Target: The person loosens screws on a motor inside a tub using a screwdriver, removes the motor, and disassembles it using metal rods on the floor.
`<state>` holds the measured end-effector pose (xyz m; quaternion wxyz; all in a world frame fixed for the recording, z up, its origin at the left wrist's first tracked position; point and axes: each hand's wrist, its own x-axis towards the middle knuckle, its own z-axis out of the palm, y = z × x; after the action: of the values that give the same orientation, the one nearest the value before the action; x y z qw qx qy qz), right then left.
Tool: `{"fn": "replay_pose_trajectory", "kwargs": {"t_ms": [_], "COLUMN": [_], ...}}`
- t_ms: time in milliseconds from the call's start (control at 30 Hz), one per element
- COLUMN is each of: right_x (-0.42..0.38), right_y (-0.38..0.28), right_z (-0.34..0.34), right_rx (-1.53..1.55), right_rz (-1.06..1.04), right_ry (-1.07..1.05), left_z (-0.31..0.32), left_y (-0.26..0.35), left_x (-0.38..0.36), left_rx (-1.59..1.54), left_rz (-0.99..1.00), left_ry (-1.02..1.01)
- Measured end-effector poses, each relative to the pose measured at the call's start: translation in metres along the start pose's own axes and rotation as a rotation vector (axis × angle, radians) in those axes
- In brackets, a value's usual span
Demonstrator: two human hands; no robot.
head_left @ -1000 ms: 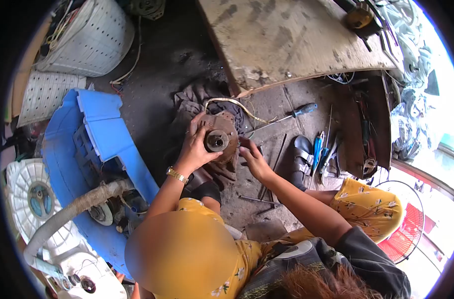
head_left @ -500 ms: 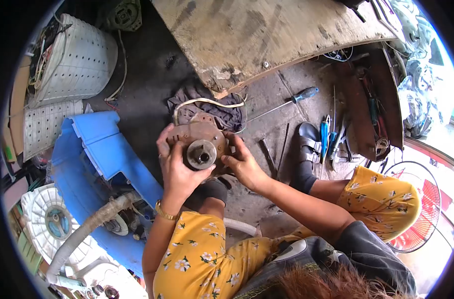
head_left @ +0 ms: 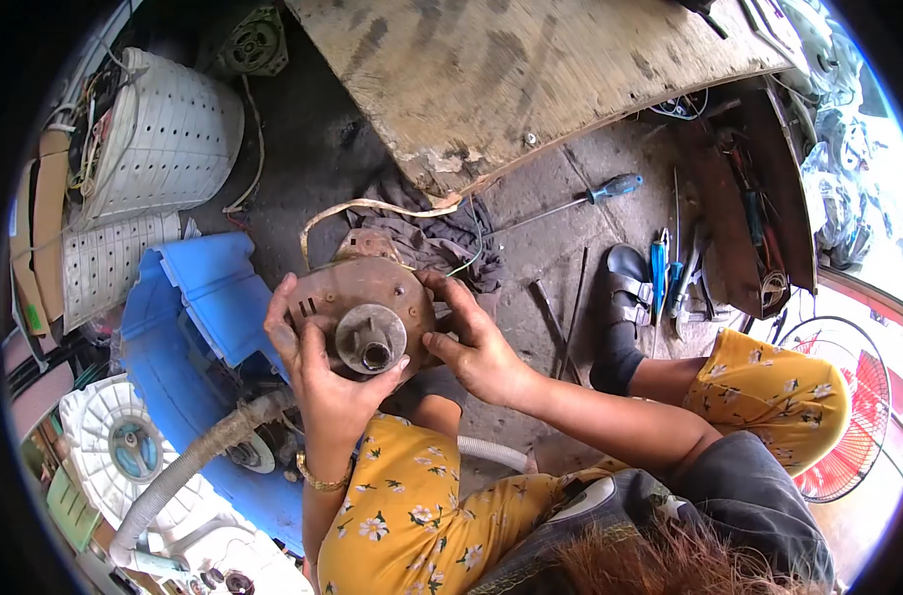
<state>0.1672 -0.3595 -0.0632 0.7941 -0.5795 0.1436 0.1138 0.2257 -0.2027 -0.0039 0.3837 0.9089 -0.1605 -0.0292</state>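
Note:
Between my two hands is a brownish round metal motor [head_left: 357, 290] with a flat plate face. A grey metal hub [head_left: 371, 338] with a hollow centre sticks out of that face toward me. My left hand [head_left: 330, 382] grips the motor's left and lower side, thumb beside the hub. On the right edge, my right hand [head_left: 476, 347] pinches the plate with thumb and fingers. A pale cable [head_left: 352, 205] loops from the motor's far side, and a thin green wire shows nearby. Behind the motor lies a dark crumpled cloth [head_left: 412, 223]. The motor's underside is hidden.
A blue plastic housing [head_left: 208, 347] with a grey corrugated hose [head_left: 198, 446] stands at left. Above it is a white perforated drum [head_left: 164, 134]. A wooden board [head_left: 531, 79] juts in at the top. Screwdrivers [head_left: 615, 187] and other tools lie right, near a red fan [head_left: 838, 407].
The motor and both hands have moved left and closer to my body. The cable loop has shifted left with the motor, and more cloth shows.

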Motion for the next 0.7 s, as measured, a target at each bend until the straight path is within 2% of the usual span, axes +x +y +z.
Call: {"fn": "replay_pose_trajectory", "kwargs": {"t_ms": [533, 633, 667, 700], "right_x": [0.000, 0.004, 0.005, 0.006], "right_y": [0.012, 0.021, 0.018, 0.013], "right_z": [-0.016, -0.036, -0.043, -0.056], "right_rx": [-0.182, -0.472, -0.639, -0.902], "right_rz": [-0.046, -0.158, -0.140, -0.082], "right_ry": [0.038, -0.055, -0.107, -0.263], "left_z": [0.022, 0.041, 0.046, 0.052], "left_y": [-0.022, -0.032, -0.037, -0.039], "left_x": [-0.002, 0.000, -0.001, -0.001], "left_rx": [-0.113, -0.108, -0.096, -0.081], "left_rz": [-0.059, -0.034, -0.025, -0.014], "left_ry": [-0.101, -0.094, -0.094, -0.092]}}
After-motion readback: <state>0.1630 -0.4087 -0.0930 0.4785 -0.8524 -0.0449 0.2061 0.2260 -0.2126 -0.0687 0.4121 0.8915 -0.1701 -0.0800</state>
